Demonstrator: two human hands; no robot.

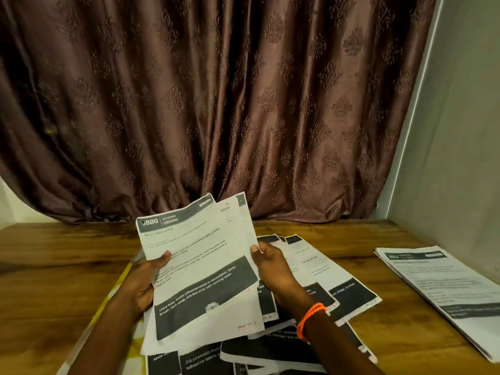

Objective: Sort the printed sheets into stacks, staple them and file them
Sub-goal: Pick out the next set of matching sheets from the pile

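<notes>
I hold a small bundle of printed sheets up above the table, fanned so that three top edges show. The front sheet has a dark header reading "800 KITCHEN" and the title "Wash baby bottle". My left hand grips the bundle's left edge, thumb on the front. My right hand grips the right edge, thumb on the front; an orange band circles that wrist. Under my hands lies a loose spread of printed sheets. A separate neat stack of sheets lies at the table's right.
The wooden table runs back to a brown patterned curtain. A pale wall closes the right side. A yellow-patterned surface peeks from under the loose sheets at the left.
</notes>
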